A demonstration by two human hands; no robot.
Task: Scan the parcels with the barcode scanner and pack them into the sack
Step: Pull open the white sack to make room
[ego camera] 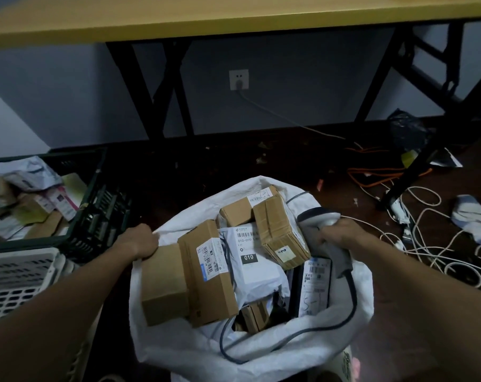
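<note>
A white woven sack (178, 351) stands open on the floor below me, filled with several parcels. Among them are a large cardboard box (165, 288), a labelled flat box (206, 268), a white mailer marked 010 (254, 268), a taped box marked 2 (280, 232) and a black mailer (315, 288). My left hand (140, 241) grips the sack's left rim beside the large box. My right hand (341, 234) holds the grey barcode scanner (320, 220) at the sack's right rim. The scanner's cable (349, 301) loops down across the sack.
A dark green crate (96, 213) with more parcels stands at the left, a white perforated basket (16, 277) in front of it. A yellow-topped table (234, 17) on black legs stands behind. Loose white and orange cables (426, 244) litter the floor at the right.
</note>
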